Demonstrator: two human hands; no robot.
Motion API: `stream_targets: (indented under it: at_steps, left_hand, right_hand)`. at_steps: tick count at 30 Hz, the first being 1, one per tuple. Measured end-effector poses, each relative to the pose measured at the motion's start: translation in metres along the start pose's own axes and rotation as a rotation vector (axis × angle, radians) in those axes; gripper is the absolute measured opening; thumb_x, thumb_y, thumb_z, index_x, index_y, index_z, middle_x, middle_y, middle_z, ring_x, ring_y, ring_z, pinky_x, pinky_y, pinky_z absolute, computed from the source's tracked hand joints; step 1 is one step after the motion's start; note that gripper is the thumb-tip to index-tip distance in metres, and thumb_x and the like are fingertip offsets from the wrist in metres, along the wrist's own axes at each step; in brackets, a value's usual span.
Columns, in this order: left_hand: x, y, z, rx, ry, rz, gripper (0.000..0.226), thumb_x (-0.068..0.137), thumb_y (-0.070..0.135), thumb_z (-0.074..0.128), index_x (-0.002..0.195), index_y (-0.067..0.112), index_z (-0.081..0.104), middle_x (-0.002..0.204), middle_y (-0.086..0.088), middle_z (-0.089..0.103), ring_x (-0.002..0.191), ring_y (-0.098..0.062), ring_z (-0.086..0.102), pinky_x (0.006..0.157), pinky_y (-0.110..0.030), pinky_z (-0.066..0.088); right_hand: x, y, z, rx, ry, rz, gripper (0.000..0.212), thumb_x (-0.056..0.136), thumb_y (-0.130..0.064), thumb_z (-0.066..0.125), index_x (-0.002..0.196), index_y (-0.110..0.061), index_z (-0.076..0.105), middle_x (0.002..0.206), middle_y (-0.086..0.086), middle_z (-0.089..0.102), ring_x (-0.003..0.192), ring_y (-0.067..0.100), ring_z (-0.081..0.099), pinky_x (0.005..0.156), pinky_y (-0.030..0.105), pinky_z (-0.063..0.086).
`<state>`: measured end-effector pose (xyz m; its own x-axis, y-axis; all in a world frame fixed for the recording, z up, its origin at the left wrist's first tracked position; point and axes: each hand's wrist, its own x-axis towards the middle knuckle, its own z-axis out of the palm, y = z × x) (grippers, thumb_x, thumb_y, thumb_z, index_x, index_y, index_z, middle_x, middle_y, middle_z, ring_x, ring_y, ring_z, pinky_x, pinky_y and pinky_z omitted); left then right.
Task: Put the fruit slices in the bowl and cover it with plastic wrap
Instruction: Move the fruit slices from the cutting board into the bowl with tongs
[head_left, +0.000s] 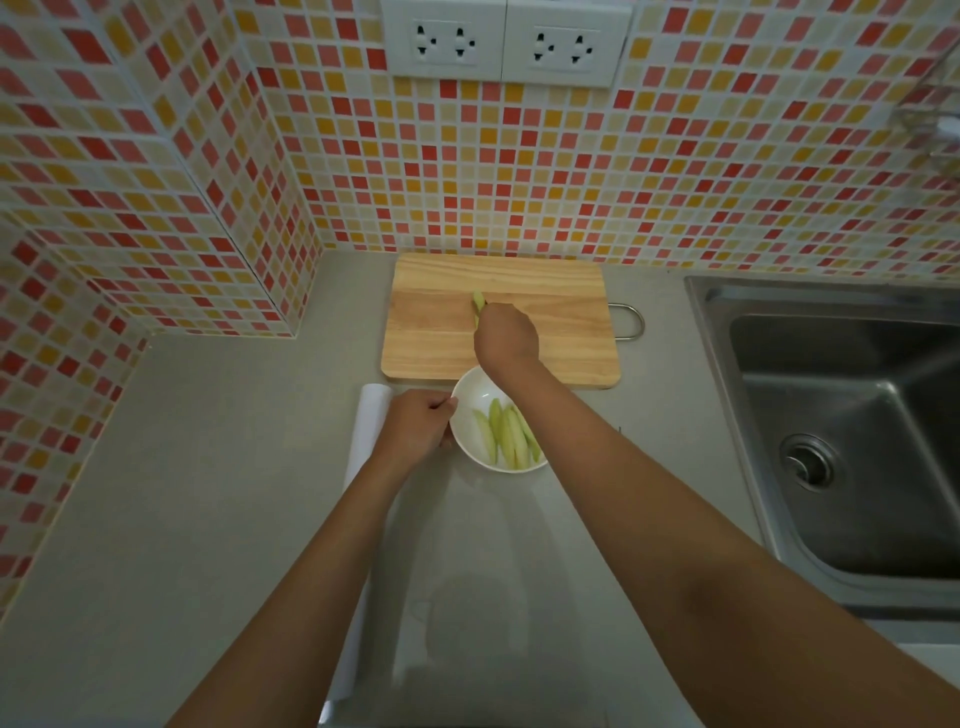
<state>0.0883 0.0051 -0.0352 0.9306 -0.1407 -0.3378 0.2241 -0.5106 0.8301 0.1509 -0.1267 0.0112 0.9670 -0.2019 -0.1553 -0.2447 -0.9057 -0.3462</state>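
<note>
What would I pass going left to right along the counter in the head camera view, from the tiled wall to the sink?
Plastic wrap roll → left hand holding the bowl's rim → white bowl with fruit slices → cutting board's metal handle → sink.

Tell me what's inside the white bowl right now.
The white bowl holds several pale green fruit slices lying side by side. The right forearm crosses its far right rim, hiding anything there. The left hand grips the near left rim.
</note>
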Motion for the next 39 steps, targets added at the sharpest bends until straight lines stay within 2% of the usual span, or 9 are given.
stream_targets:
  at_steps: [3, 8, 15, 20, 23, 28, 33, 36, 39]
  left_hand:
    - [0.000, 0.000, 0.000, 0.000, -0.001, 0.001, 0.036, 0.095, 0.021, 0.049, 0.085, -0.007, 0.069, 0.057, -0.009, 0.062, 0.055, -0.018, 0.056, 0.067, -0.032, 0.048]
    - [-0.001, 0.001, 0.001, -0.013, 0.004, 0.013, 0.035, 0.096, 0.019, 0.048, 0.086, -0.006, 0.070, 0.056, -0.007, 0.062, 0.054, -0.017, 0.056, 0.069, -0.032, 0.048]
    - [-0.002, 0.001, 0.001, -0.008, 0.027, 0.009, 0.033, 0.096, 0.018, 0.048, 0.083, -0.001, 0.071, 0.059, -0.009, 0.062, 0.051, -0.014, 0.057, 0.063, -0.028, 0.047]
    - [0.000, 0.000, 0.002, -0.005, 0.023, 0.006, 0.035, 0.096, 0.019, 0.049, 0.077, -0.002, 0.069, 0.058, -0.008, 0.062, 0.053, -0.017, 0.057, 0.069, -0.031, 0.049]
    - [0.000, -0.001, 0.001, -0.014, 0.018, 0.004, 0.035, 0.096, 0.020, 0.049, 0.077, 0.000, 0.070, 0.057, -0.008, 0.062, 0.054, -0.017, 0.058, 0.073, -0.035, 0.053]
    - [0.000, 0.000, 0.001, -0.008, 0.025, 0.002, 0.034, 0.096, 0.019, 0.048, 0.083, -0.002, 0.071, 0.061, -0.012, 0.064, 0.056, -0.019, 0.059, 0.076, -0.038, 0.054]
    - [-0.001, 0.001, 0.000, -0.030, 0.017, -0.014, 0.031, 0.096, 0.019, 0.049, 0.088, 0.001, 0.072, 0.060, -0.006, 0.064, 0.052, -0.013, 0.058, 0.069, -0.032, 0.053]
    - [-0.002, 0.002, 0.000, -0.021, 0.015, -0.009, 0.031, 0.096, 0.018, 0.048, 0.088, 0.002, 0.073, 0.055, -0.001, 0.062, 0.050, -0.010, 0.057, 0.066, -0.029, 0.052]
    - [-0.001, 0.001, 0.000, -0.032, 0.017, -0.006, 0.031, 0.096, 0.019, 0.049, 0.087, 0.001, 0.073, 0.053, 0.002, 0.061, 0.048, -0.007, 0.056, 0.064, -0.027, 0.052]
  right_hand:
    - [-0.013, 0.006, -0.012, 0.129, 0.038, 0.062, 0.023, 0.089, 0.003, 0.043, 0.094, 0.002, 0.066, 0.094, 0.018, 0.068, 0.089, 0.034, 0.064, 0.062, 0.030, 0.038]
    - [-0.100, 0.038, -0.024, 0.248, 0.129, 0.017, 0.026, 0.093, -0.017, 0.046, 0.072, -0.006, 0.056, 0.069, 0.013, 0.059, 0.063, 0.026, 0.052, 0.056, 0.029, 0.030]
    - [-0.166, 0.060, 0.012, -0.003, -0.074, 0.038, 0.030, 0.097, -0.028, 0.041, 0.099, -0.005, 0.061, 0.097, 0.014, 0.067, 0.089, 0.032, 0.063, 0.065, 0.031, 0.037]
    - [-0.147, 0.063, -0.011, -0.052, 0.130, 0.073, 0.033, 0.095, -0.034, 0.042, 0.093, -0.009, 0.062, 0.089, 0.012, 0.068, 0.083, 0.033, 0.065, 0.061, 0.030, 0.031]
    - [-0.100, 0.076, -0.033, 0.015, 0.282, 0.198, 0.031, 0.093, -0.033, 0.047, 0.092, -0.007, 0.065, 0.090, 0.013, 0.070, 0.086, 0.036, 0.065, 0.063, 0.031, 0.037]
    - [-0.009, 0.094, -0.028, -0.099, 0.196, 0.289, 0.027, 0.097, -0.024, 0.047, 0.103, -0.006, 0.067, 0.102, 0.012, 0.071, 0.096, 0.030, 0.067, 0.068, 0.030, 0.043]
    - [0.019, 0.107, -0.004, -0.297, 0.094, 0.246, 0.022, 0.091, -0.013, 0.047, 0.101, -0.012, 0.067, 0.096, 0.007, 0.073, 0.091, 0.026, 0.069, 0.064, 0.027, 0.040]
    - [0.025, 0.112, 0.002, -0.326, 0.075, 0.211, 0.025, 0.093, -0.027, 0.050, 0.103, -0.012, 0.066, 0.098, 0.007, 0.072, 0.092, 0.026, 0.069, 0.065, 0.028, 0.040]
    - [0.023, 0.111, -0.002, -0.256, 0.091, 0.230, 0.042, 0.092, -0.047, 0.049, 0.108, -0.010, 0.061, 0.103, 0.009, 0.070, 0.096, 0.029, 0.067, 0.068, 0.031, 0.042]
